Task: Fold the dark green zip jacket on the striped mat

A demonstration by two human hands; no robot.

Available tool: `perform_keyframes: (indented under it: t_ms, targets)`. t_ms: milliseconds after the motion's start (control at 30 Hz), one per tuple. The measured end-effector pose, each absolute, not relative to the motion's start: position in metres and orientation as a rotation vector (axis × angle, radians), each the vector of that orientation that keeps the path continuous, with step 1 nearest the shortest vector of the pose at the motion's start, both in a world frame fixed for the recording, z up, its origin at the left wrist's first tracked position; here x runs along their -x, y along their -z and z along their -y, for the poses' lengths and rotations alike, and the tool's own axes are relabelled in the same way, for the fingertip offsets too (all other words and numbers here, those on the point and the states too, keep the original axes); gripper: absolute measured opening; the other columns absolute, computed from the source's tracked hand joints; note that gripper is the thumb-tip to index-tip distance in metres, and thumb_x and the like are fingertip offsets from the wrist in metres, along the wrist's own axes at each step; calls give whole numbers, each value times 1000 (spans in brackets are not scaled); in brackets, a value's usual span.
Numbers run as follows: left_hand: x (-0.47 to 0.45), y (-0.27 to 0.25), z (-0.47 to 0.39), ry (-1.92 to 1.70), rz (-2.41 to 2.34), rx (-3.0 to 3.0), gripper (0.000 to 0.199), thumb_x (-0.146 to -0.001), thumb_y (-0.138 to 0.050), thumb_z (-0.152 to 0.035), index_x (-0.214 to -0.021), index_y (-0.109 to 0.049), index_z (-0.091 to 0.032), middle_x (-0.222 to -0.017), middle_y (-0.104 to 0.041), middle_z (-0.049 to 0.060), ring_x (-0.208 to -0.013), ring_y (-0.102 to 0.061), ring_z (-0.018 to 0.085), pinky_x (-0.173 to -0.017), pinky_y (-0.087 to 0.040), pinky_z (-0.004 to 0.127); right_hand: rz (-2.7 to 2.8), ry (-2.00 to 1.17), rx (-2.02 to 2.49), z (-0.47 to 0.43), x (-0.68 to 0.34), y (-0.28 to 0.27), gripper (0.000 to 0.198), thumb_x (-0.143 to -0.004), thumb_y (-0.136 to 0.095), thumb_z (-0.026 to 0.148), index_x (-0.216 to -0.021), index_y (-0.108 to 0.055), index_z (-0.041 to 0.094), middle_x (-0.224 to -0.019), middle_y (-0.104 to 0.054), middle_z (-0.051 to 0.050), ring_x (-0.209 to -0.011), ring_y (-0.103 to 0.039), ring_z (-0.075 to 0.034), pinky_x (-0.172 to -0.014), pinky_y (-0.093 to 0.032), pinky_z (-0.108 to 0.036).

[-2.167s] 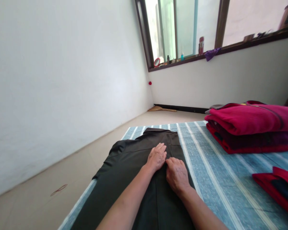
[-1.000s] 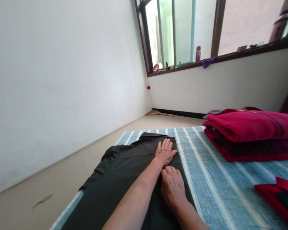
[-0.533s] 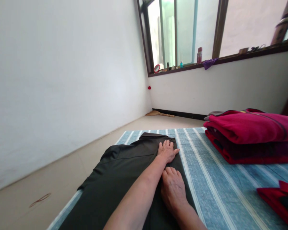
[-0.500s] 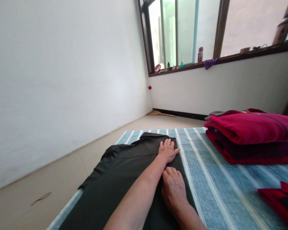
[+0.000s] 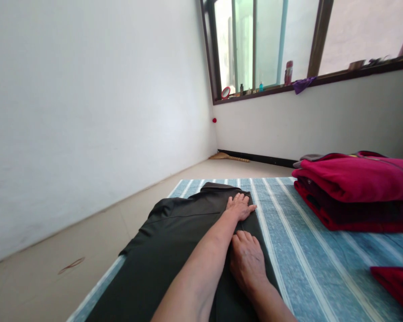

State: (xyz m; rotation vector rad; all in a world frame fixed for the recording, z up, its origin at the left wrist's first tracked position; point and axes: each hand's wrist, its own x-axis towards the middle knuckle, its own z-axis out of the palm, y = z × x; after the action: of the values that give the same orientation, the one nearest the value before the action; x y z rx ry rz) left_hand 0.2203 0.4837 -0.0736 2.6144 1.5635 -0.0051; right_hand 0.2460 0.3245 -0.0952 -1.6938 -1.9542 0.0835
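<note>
A black collared shirt lies spread on a blue-and-white striped sheet, its right side folded inward. My left hand rests flat on the folded part near the collar, fingers spread and thumb out to the right. Closer to me, my right hand has its fingers curled down onto the same fold, closed on the cloth; its fingertips and thumb are mostly hidden. My left forearm crosses over the middle of the shirt. The shirt's sleeve side hangs toward the left edge of the sheet.
The striped sheet covers the bed surface. A stack of folded red and maroon clothes stands at right, with another red garment nearer. A broom lies on the floor by the far wall; small items line the window sill.
The view has shifted slightly, so the scene sits a little further right. Both hands stay in nearly the same places on the shirt.
</note>
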Motion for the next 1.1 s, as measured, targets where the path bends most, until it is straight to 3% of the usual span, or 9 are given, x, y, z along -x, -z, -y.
perform_keyframes:
  t_ms: [167, 333, 567, 900, 1100]
  targets:
    - [-223, 76, -478, -56, -1492, -2694, 60, -91, -21, -57, -137, -36, -22, -155, -17, 5, -142, -8, 20, -113, -9, 47, 1955, -90, 1700, -326, -246, 97, 23, -78, -45, 4, -84, -61, 19, -88, -61, -5, -87, -49, -22, -78, -28, -34]
    - [-223, 79, -477, -19, -1460, -2674, 60, -91, -20, -59, -131, -43, -22, -150, -31, 7, -139, -21, 22, -110, -18, 52, 1956, -68, 1694, -325, -246, 98, 22, -79, -45, 5, -82, -61, 19, -87, -60, -5, -86, -49, -21, -77, -28, -34]
    - [-205, 68, -468, -172, -1613, -2662, 53, -94, -21, -53, -125, -48, -19, -150, -30, 9, -140, -19, 21, -111, -19, 46, 1958, -28, 1687, -323, -247, 99, 22, -82, -43, 6, -79, -59, 20, -84, -59, -4, -84, -49, -21, -76, -28, -33]
    - [-87, 61, -401, -159, -1858, -2542, 44, -93, -34, -46, -124, -50, -19, -145, -40, 10, -137, -29, 21, -109, -27, 39, 1967, -47, 1675, -320, -247, 92, 22, -86, -42, 9, -77, -59, 20, -85, -59, -4, -85, -50, -20, -76, -29, -32]
    - [-43, 58, -415, -147, -2065, -2438, 40, -93, -33, -42, -116, -53, -16, -141, -43, 14, -134, -33, 23, -106, -30, 39, 1981, -27, 1672, -319, -248, 95, 21, -85, -44, 9, -78, -60, 20, -86, -59, -4, -85, -50, -20, -74, -29, -32]
